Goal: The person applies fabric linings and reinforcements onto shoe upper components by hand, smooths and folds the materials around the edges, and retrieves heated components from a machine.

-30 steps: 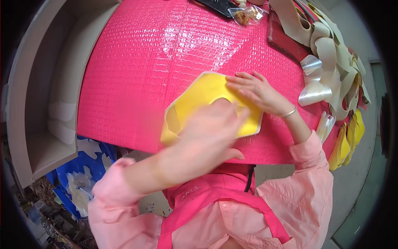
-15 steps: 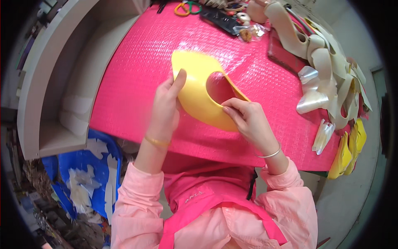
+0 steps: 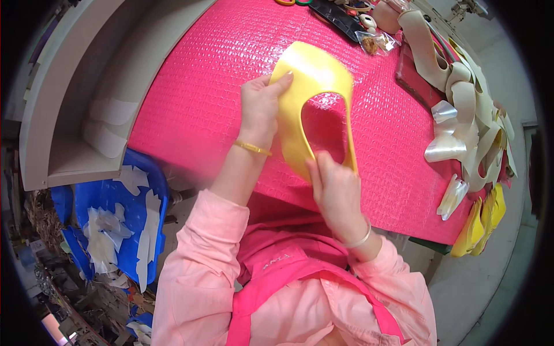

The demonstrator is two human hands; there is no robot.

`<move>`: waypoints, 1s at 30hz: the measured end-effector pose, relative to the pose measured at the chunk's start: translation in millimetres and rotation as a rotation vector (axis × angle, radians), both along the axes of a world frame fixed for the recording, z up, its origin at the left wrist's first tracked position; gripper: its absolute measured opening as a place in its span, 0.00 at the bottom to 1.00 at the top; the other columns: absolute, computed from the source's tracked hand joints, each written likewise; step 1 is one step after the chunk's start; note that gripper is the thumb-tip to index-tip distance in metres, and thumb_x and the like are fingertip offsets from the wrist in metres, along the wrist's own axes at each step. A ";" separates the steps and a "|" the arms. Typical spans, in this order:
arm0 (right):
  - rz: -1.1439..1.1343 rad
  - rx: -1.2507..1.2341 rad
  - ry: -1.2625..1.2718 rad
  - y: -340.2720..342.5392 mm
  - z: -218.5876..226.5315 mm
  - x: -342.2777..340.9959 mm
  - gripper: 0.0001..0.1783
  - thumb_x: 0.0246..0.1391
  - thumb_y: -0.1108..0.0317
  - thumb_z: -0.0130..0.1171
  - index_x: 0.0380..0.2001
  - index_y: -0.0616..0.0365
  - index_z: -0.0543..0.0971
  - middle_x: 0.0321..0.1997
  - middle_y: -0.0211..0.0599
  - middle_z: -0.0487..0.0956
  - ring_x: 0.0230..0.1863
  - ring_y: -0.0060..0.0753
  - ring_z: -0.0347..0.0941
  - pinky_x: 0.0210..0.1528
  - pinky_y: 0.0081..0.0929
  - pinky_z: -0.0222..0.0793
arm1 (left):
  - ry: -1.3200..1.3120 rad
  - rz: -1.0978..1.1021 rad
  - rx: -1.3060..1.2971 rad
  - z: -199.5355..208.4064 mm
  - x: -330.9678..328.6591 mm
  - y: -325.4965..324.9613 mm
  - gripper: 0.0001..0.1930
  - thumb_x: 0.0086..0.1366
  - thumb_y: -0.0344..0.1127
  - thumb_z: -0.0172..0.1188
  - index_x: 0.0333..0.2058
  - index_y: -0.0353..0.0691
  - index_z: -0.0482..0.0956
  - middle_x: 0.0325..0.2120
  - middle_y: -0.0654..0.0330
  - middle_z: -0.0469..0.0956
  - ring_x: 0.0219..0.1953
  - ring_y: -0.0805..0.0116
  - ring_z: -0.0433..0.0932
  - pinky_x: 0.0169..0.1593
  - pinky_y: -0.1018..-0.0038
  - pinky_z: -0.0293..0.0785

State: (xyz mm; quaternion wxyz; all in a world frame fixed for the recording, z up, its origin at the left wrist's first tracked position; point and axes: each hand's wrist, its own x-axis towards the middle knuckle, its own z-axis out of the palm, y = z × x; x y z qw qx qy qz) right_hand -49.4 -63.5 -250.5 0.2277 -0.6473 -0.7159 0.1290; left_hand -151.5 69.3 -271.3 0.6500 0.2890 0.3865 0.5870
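Observation:
A glossy yellow shoe upper (image 3: 311, 72) with a large oval opening is held up over the pink textured table cover. Its rounded end points away from me. My left hand (image 3: 259, 109) pinches the left edge, thumb lying on the upper face and the other fingers mostly hidden behind. At the near end, my right hand (image 3: 339, 190) is closed on the rim beside the opening, its knuckles facing up. Through the opening the pink cover (image 3: 196, 109) shows.
A grey open-fronted shelf (image 3: 75, 115) borders the table's left side. Below it, a blue plastic chair (image 3: 124, 213) bears pale offcuts. Beige strips (image 3: 461, 92) pile up at the right; more yellow uppers (image 3: 482, 222) hang over the right edge. A black case (image 3: 337, 20) lies at the back.
The shoe upper has swung more upright, its rounded end moving away and to the right. My left hand has moved forward with it; the right hand has turned and come nearer to me.

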 end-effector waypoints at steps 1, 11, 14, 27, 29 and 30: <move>-0.008 -0.062 -0.061 -13.1 0.9 0.7 0.10 0.50 0.66 0.47 0.20 0.58 0.65 0.10 0.42 0.67 0.14 0.44 0.67 0.15 0.37 0.61 | -0.002 -0.018 -0.060 -4.4 0.4 6.7 0.07 0.52 0.27 0.56 0.30 0.28 0.75 0.25 0.56 0.76 0.23 0.72 0.75 0.28 0.80 0.71; -0.025 0.381 0.211 -4.3 25.7 81.7 0.32 0.41 0.71 0.53 0.52 0.66 0.58 0.54 0.56 0.56 0.58 0.50 0.50 0.58 0.36 0.46 | 0.053 -0.542 -0.081 -3.8 -3.1 25.9 0.11 0.54 0.33 0.56 0.34 0.31 0.74 0.31 0.57 0.76 0.31 0.72 0.75 0.36 0.79 0.71; -0.029 -0.298 1.117 39.1 10.3 135.0 0.17 0.50 0.64 0.51 0.40 0.65 0.71 0.36 0.36 0.73 0.34 0.22 0.69 0.38 0.19 0.64 | 0.096 -0.716 0.079 13.1 27.6 19.4 0.11 0.54 0.34 0.56 0.34 0.33 0.74 0.29 0.59 0.76 0.28 0.72 0.75 0.34 0.79 0.70; -0.141 0.016 1.281 43.7 11.0 116.1 0.12 0.50 0.65 0.52 0.29 0.65 0.76 0.22 0.27 0.74 0.20 0.13 0.67 0.21 0.12 0.62 | 0.546 -0.579 0.303 13.2 67.2 -76.2 0.09 0.57 0.32 0.52 0.25 0.30 0.72 0.19 0.68 0.71 0.23 0.84 0.66 0.26 0.85 0.63; -0.262 -0.004 1.261 50.8 12.4 127.5 0.12 0.48 0.66 0.54 0.24 0.66 0.76 0.18 0.27 0.73 0.17 0.12 0.66 0.18 0.12 0.60 | 0.642 -0.574 0.350 10.0 65.3 -87.3 0.09 0.57 0.31 0.52 0.26 0.29 0.72 0.19 0.68 0.71 0.23 0.84 0.66 0.27 0.85 0.63; -0.276 0.009 1.261 51.1 11.9 130.6 0.12 0.48 0.66 0.54 0.24 0.66 0.76 0.18 0.27 0.73 0.17 0.12 0.66 0.18 0.12 0.60 | 0.659 -0.589 0.298 10.3 62.0 -97.7 0.08 0.57 0.31 0.52 0.27 0.29 0.72 0.19 0.68 0.70 0.23 0.84 0.66 0.26 0.85 0.63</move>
